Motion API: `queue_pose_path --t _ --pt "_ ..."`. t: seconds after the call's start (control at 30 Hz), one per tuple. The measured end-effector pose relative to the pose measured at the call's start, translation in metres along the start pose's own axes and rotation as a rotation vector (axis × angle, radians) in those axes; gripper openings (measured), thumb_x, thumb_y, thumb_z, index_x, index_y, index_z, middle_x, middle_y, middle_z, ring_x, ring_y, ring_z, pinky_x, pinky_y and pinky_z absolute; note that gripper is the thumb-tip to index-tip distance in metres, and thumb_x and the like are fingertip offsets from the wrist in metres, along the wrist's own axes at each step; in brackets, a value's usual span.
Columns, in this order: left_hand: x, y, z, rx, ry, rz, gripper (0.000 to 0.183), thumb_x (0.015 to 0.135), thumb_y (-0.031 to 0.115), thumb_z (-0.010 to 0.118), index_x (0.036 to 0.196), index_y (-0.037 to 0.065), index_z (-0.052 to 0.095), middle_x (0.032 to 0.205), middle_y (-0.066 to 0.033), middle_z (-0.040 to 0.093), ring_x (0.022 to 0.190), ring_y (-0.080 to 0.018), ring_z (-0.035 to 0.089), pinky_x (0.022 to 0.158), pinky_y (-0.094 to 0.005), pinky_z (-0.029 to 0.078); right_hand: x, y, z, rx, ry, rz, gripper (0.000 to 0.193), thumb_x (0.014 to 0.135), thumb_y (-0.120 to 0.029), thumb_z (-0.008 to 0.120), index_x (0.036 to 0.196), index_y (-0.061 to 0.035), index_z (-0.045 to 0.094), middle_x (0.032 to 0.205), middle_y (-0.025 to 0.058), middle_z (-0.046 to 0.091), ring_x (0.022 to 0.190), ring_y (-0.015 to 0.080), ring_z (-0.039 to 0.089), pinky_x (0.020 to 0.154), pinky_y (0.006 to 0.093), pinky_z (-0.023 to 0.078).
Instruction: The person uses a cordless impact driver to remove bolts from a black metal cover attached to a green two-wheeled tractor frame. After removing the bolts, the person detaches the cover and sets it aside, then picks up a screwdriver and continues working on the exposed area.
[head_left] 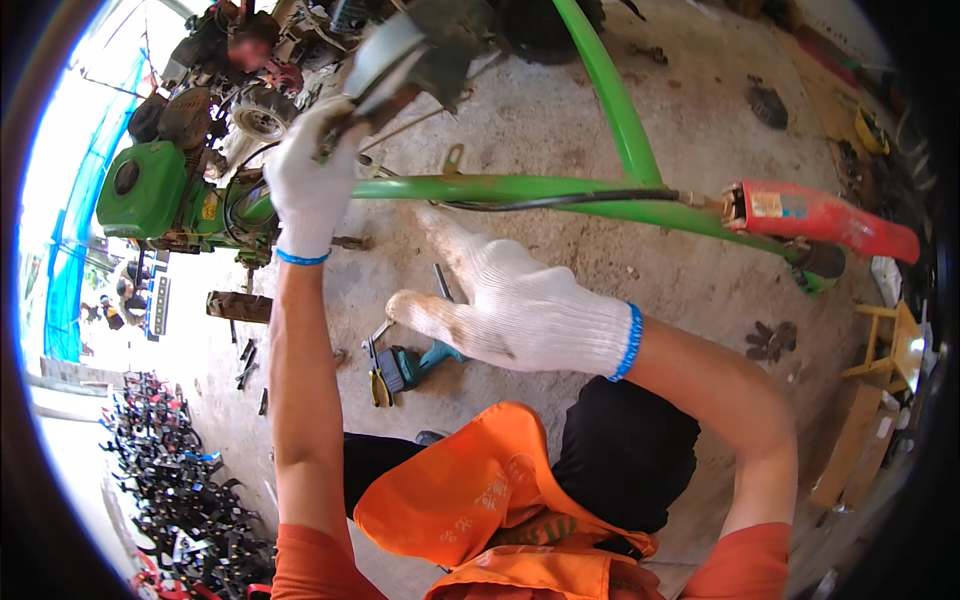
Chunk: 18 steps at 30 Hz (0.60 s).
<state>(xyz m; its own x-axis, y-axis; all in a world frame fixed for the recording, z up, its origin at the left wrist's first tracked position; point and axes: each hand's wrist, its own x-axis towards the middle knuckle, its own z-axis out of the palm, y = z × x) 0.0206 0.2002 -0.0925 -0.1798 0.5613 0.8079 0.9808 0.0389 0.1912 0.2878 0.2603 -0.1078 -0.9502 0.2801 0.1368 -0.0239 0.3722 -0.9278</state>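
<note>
My left hand (310, 185), in a white knit glove with a blue cuff, is closed on a blurred dark-grey metal part (430, 62) with a curved pale edge. It is raised beside a green tubular handlebar (500, 188). The exact kind of the part is not clear. My right hand (540, 305), in a similar stained glove, hovers below the bar with thumb and forefinger spread and nothing between them. A black cable (570, 199) runs along the bar to a red lever grip (830, 215). The green engine tank (140, 190) sits left of my left hand.
On the concrete floor lie a teal power tool (410, 366), yellow-handled pliers (378, 384) and a dark glove (771, 341). Many black metal parts (175, 480) are heaped at lower left. A small wooden stool (885, 345) stands at right; machinery (262, 112) crowds the far left.
</note>
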Motion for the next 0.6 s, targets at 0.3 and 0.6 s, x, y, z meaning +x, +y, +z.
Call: queue_pose_path --t 0.3,0.6 --pt "-0.003 -0.005 0.004 -0.084 0.061 -0.302 0.030 0.090 0.009 0.085 0.118 0.000 0.077 0.099 -0.0056 0.080 0.088 -0.0097 0.071 0.084 -0.0259 0.057 0.007 0.030 0.004 -0.019 0.132 -0.198 0.059 0.097 -0.034 0.069 0.140 0.0047 0.055 0.137 0.0262 0.060 0.120 0.0453 0.065 0.104 0.0519 0.053" --pt "-0.005 -0.006 0.001 -0.042 0.033 -0.327 0.032 0.090 0.008 0.085 0.119 -0.001 0.076 0.100 -0.0057 0.079 0.088 -0.0105 0.072 0.083 -0.0260 0.057 -0.017 0.019 -0.004 0.055 0.197 -0.285 0.059 0.097 -0.032 0.070 0.139 0.0055 0.053 0.138 0.0266 0.056 0.123 0.0463 0.062 0.104 0.0530 0.052"
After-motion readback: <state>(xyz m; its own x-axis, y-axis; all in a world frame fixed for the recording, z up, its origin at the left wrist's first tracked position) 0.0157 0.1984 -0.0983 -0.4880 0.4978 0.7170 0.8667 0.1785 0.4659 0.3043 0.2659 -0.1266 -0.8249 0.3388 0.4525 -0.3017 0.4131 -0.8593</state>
